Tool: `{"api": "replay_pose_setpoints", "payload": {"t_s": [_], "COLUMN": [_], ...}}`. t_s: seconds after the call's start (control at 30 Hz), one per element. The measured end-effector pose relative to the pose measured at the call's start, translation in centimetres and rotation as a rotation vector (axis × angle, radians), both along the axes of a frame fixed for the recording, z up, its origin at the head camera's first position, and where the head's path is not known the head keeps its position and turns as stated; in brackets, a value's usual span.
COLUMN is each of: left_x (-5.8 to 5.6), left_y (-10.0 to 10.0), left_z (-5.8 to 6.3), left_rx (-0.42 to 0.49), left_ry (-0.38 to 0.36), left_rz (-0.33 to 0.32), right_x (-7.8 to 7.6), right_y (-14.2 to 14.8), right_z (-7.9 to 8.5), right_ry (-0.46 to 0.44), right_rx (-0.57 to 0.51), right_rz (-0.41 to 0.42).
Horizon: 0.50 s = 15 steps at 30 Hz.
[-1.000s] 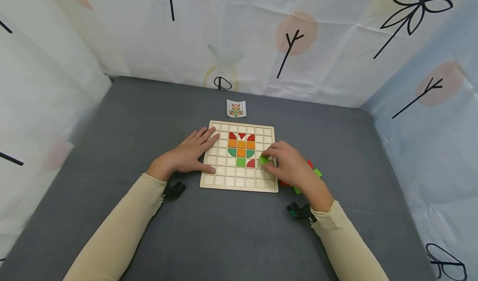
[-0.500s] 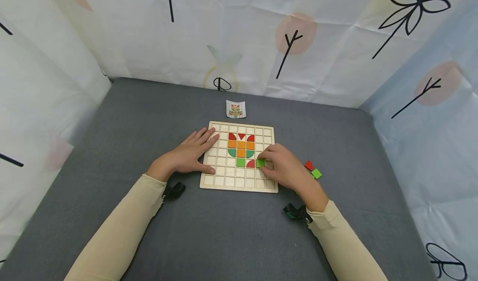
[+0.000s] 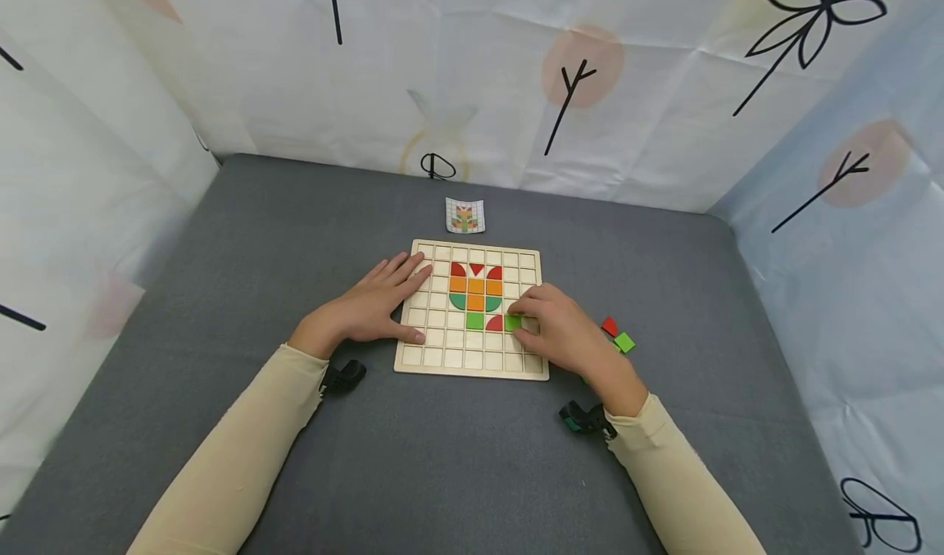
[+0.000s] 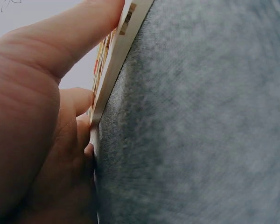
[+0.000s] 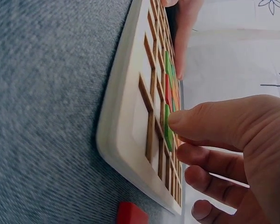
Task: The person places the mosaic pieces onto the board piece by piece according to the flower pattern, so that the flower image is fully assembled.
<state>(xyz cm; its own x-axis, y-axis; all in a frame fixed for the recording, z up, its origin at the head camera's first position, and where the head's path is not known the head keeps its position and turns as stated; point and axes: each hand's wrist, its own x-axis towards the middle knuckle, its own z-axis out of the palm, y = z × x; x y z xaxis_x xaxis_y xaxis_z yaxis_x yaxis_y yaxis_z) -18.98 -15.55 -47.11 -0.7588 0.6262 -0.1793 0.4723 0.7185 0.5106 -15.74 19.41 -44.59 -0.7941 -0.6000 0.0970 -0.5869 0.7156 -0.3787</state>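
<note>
A wooden grid board (image 3: pixel 451 360) lies on the grey table. Red, orange and green tiles fill some of its middle cells. My left hand (image 3: pixel 361 305) rests with spread fingers over the board's left edge; in the left wrist view its thumb (image 4: pixel 70 35) lies against that edge. My right hand (image 3: pixel 564 325) pinches a light green square tile (image 3: pixel 512 323) at a cell just right of a red rounded tile (image 3: pixel 495 323). From the right wrist, the thumb touches the green tile's (image 5: pixel 168 128) face, and the other fingers are curled close by.
Behind the board lies a small pattern card (image 3: pixel 465 216). Loose pieces sit right of my right hand, among them a red one (image 3: pixel 610 326) and a green square (image 3: pixel 624 342). A red block (image 5: pixel 132 213) shows near the board's corner in the right wrist view.
My right hand has moved slightly left and down with the green tile, bringing it beside the red rounded tile. The left hand has stayed in place.
</note>
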Motion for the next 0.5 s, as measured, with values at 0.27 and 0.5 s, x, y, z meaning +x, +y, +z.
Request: {"api": "replay_pose_setpoints", "payload": {"t_s": [0.27, 0.5], "left_x": [-0.1, -0.1], "left_y": [-0.1, 0.0], "left_z": [-0.2, -0.2], "left_rx": [0.002, -0.003], "left_ry": [0.003, 0.0], "left_rz": [-0.002, 0.001], "right_x": [-0.3, -0.5], "right_y": [1.7, 3.2], "right_z": [1.6, 2.9], "right_ry": [-0.032, -0.079], "right_rx": [0.014, 0.018], "right_rz": [-0.079, -0.134]}}
